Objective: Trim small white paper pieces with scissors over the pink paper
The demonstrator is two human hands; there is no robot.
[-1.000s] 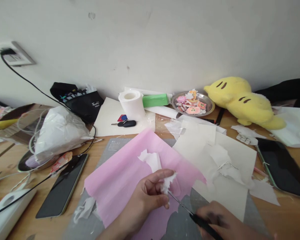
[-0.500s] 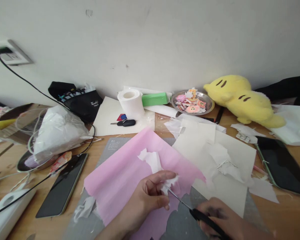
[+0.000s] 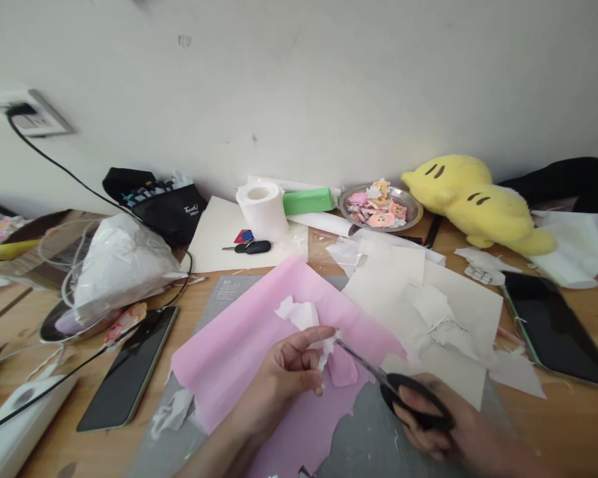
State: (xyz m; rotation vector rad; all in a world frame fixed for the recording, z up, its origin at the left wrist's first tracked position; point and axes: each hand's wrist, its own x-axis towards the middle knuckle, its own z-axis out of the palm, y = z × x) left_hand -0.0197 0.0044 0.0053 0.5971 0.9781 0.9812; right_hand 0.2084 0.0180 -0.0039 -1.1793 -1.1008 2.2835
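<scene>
Near the middle of the view, my left hand (image 3: 294,372) pinches a small white paper piece (image 3: 325,352) between thumb and fingers. Its edges look ragged. My right hand (image 3: 433,418) grips black-handled scissors (image 3: 418,401), whose metal blades point up and left with the tips at the white paper. Under both lies a large sheet of pink paper (image 3: 259,358), its right edge cut unevenly. Another white paper scrap (image 3: 299,312) rests on the pink sheet just beyond my left hand. A grey cutting mat (image 3: 373,438) shows beneath the pink sheet.
Left are a phone (image 3: 129,372), a white power strip (image 3: 24,425) and a plastic bag (image 3: 124,265). Behind stand a white tape roll (image 3: 264,212), keys (image 3: 253,247) and a metal dish (image 3: 349,216) of paper cut-outs. Right are a yellow plush (image 3: 478,202), cream sheets (image 3: 468,292) and another phone (image 3: 558,332).
The scissors have risen, and their finger loops now show more plainly. My left hand has moved slightly left and up, with the white paper turned in its fingers. The camera view has shifted a little.
</scene>
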